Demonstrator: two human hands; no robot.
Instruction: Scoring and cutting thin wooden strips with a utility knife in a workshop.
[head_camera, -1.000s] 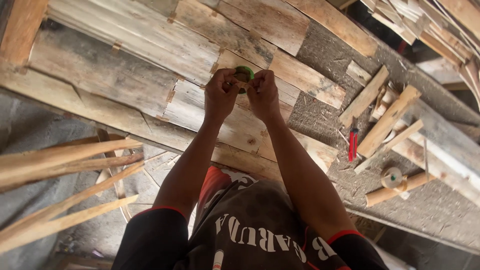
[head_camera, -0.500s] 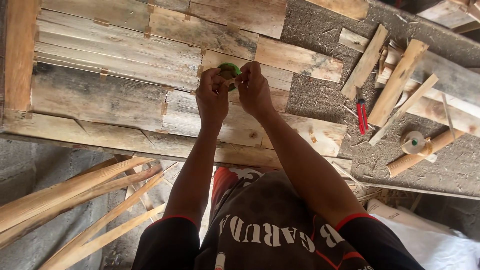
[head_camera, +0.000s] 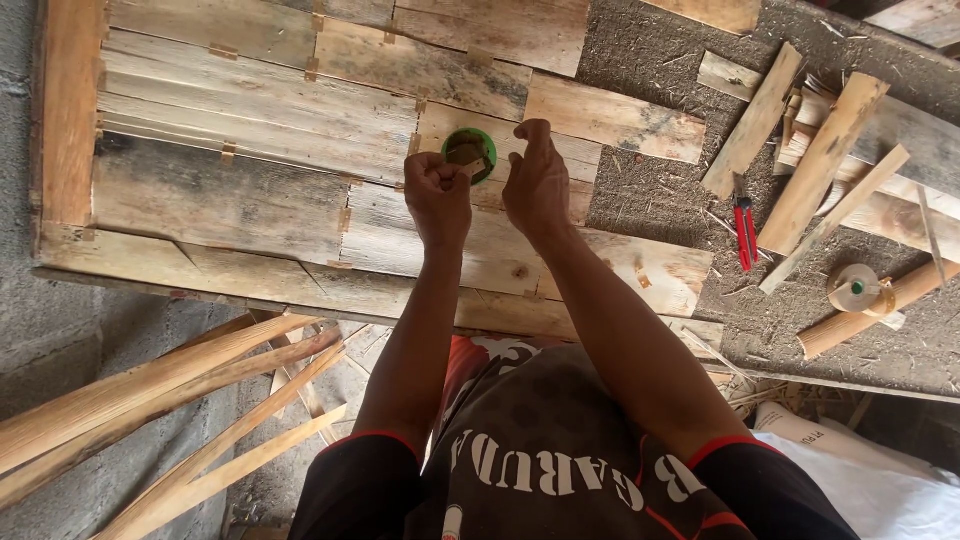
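A round green tape roll (head_camera: 469, 154), hollow-centred, sits between the fingertips; the left hand (head_camera: 436, 196) is fisted on it, the right hand (head_camera: 536, 180) loosely curled beside.

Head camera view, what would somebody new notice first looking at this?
Probably the two hands raised at the centre: the left hand is a closed fist, the right hand has curled fingers, and both sit by a small green ring lying on a panel of weathered boards. Next, the red-handled tool lying among loose wood sticks at right, and the pale slats leaning at lower left.
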